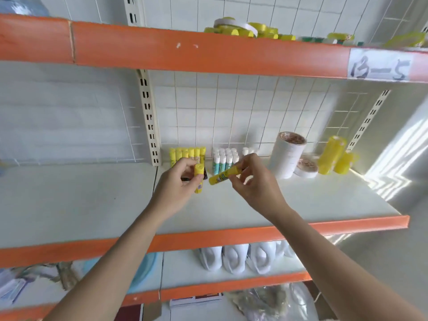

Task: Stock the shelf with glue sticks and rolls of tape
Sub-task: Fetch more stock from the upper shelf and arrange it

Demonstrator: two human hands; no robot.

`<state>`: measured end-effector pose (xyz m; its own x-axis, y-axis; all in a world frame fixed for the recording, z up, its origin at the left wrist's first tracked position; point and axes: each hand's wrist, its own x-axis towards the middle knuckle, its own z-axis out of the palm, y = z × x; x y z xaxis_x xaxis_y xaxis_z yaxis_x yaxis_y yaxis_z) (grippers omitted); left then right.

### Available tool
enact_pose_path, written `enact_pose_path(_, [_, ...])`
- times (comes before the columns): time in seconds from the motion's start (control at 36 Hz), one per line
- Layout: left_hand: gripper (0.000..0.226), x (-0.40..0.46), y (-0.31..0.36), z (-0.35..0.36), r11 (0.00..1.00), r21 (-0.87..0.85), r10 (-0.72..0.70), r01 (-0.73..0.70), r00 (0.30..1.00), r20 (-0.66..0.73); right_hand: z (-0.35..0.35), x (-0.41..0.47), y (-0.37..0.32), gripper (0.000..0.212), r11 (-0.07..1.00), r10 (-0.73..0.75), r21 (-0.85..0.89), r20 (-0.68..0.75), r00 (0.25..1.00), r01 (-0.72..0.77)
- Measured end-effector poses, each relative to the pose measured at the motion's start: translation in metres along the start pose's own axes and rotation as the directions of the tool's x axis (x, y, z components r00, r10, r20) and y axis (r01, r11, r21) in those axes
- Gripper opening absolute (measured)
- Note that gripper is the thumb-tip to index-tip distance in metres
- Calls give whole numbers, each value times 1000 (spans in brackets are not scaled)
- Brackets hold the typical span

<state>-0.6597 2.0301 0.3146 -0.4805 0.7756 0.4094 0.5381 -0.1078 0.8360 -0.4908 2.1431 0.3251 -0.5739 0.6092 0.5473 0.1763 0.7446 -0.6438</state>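
My left hand [178,179] holds a yellow glue stick [199,179] upright above the white middle shelf [92,200]. My right hand [251,179] pinches a second yellow glue stick [223,175], tilted with its free end pointing left. Behind my hands a row of yellow glue sticks [186,154] stands at the back of the shelf. Beside it on the right stand several white-capped glue sticks [223,158]. A tall stack of white tape rolls [288,156] stands further right, with a single low roll [306,169] next to it.
Yellow wrapped tape packs [331,155] lean at the shelf's far right. The upper shelf [208,49] carries yellow and white tape rolls [238,28]. A label reading 13-5 [379,67] sits on its orange edge. White items [234,258] fill the lower shelf.
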Motion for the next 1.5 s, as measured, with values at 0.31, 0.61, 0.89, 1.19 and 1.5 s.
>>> enact_pose_path(0.31, [12, 11, -83, 17, 995, 54, -86, 79, 985, 150, 66, -1, 33, 20, 984, 90, -155, 37, 995, -83])
enact_pose_path(0.61, [14, 24, -115, 25, 990, 91, -116, 108, 989, 92, 96, 14, 52, 16, 955, 121, -277, 45, 992, -104])
enact_pose_path(0.89, [13, 21, -124, 30, 970, 219, -146, 103, 971, 191, 109, 15, 67, 16, 950, 131, -295, 82, 988, -101])
enact_pose_path(1.19, [24, 13, -137, 22, 954, 290, -148, 74, 959, 242, 117, 16, 69, 17, 956, 131, -276, 103, 986, -98])
enact_pose_path(1.5, [46, 6, -162, 3, 751, 649, -29, -120, 976, 215, 120, 40, 68, 17, 961, 68, -274, 92, 993, -41])
